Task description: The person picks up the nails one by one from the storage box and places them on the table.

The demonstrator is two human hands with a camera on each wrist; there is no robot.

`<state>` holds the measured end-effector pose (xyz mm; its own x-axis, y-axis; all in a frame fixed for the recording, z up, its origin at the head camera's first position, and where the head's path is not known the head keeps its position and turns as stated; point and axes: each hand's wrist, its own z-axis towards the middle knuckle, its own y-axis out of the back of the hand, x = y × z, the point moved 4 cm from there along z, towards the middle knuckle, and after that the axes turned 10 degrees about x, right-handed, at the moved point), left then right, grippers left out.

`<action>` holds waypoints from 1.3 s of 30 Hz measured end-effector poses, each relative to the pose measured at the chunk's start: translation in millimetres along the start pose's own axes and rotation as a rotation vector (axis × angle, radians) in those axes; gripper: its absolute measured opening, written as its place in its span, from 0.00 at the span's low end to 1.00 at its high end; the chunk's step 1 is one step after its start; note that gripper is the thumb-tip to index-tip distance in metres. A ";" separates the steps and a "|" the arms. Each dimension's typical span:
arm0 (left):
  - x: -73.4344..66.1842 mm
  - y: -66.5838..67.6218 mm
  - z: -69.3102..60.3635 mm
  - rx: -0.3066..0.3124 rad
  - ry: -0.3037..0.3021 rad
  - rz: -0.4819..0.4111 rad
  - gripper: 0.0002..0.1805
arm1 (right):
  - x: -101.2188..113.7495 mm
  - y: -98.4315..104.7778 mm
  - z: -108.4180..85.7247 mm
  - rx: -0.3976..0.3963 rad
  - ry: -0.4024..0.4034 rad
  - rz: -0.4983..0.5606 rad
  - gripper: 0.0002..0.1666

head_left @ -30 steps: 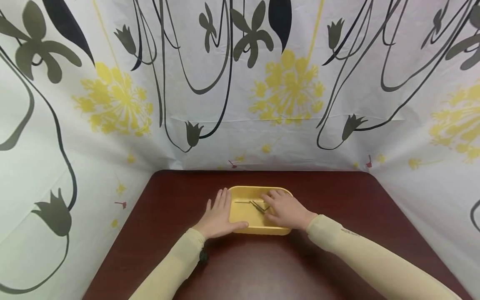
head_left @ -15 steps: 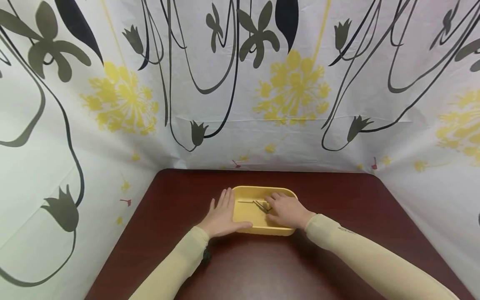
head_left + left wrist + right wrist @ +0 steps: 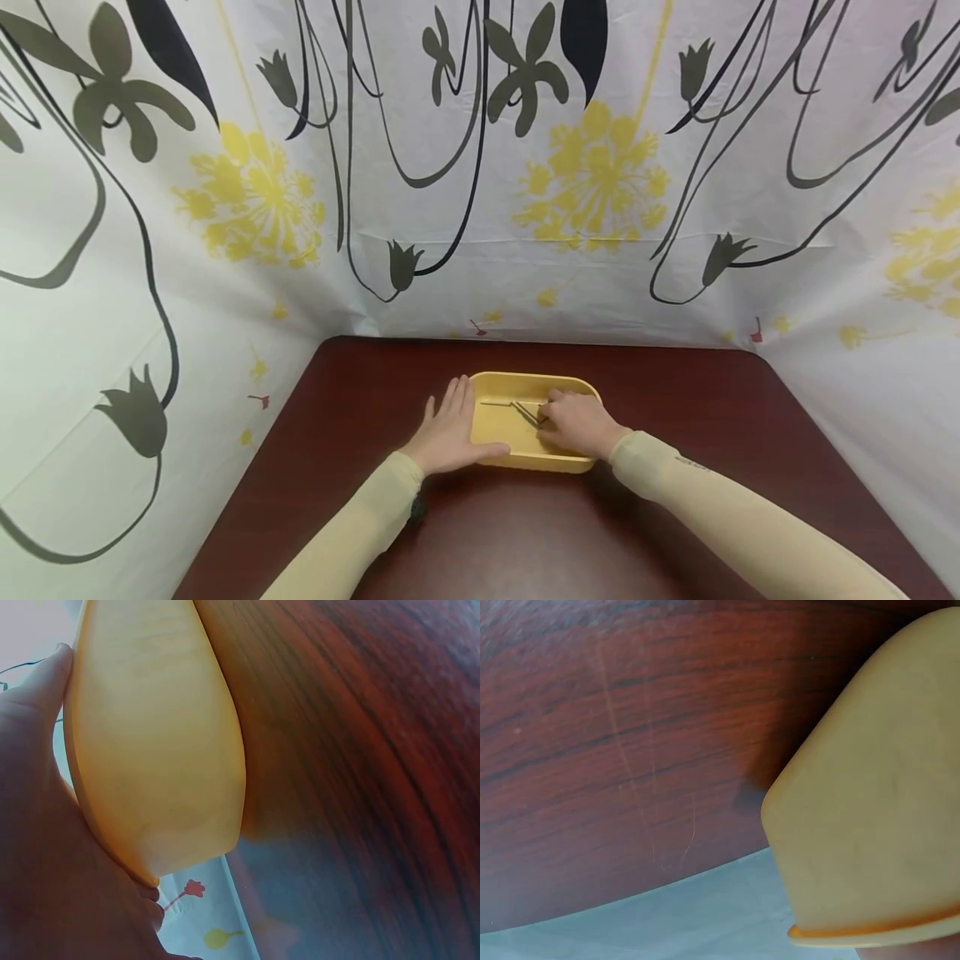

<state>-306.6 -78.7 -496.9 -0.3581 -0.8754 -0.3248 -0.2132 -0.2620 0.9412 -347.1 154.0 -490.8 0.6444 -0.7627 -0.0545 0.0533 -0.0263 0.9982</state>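
Observation:
A yellow tray (image 3: 510, 433) holds several thin dark rods (image 3: 527, 415), with one lying apart near its back left. My left hand (image 3: 446, 429) rests against the tray's left end, fingers straight and thumb over the front rim; the left wrist view shows this hand (image 3: 45, 802) along the rim of the tray (image 3: 157, 750). My right hand (image 3: 579, 423) reaches over the right end, fingers bent down inside beside the rods. Whether they pinch a rod is hidden. In the right wrist view the tray's outer wall (image 3: 870, 795) fills the right side.
The dark red-brown table (image 3: 480, 533) extends around the tray. A white curtain (image 3: 465, 208) with grey, black and yellow plant patterns hangs behind the table and along both sides. Something small and dark (image 3: 417, 510) is at my left wrist.
My right hand's fingers have drawn in and bent more beside the rods. My left hand keeps its place on the tray. The whole head view has shifted slightly, moving the scene rightward.

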 end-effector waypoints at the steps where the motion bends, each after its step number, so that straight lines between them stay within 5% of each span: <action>1: 0.2 -0.1 0.0 0.004 0.004 0.004 0.73 | 0.0 -0.8 0.7 -0.013 0.006 0.003 0.07; 8: 0.8 -0.7 1.2 0.010 0.002 0.001 0.73 | 5.0 -1.0 4.0 -0.068 0.050 0.019 0.04; 25: -3.8 2.9 -1.4 0.011 0.003 -0.001 0.71 | 6.3 -0.6 8.4 -0.034 -0.038 0.035 0.16; 39: -1.5 0.4 2.1 0.013 0.007 -0.002 0.72 | 5.3 17.8 -5.1 -0.176 0.025 0.046 0.10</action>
<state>-308.1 -76.6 -496.2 -0.3514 -0.8777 -0.3258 -0.2257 -0.2583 0.9393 -338.9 152.8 -473.4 0.6679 -0.7441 -0.0120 0.1545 0.1229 0.9803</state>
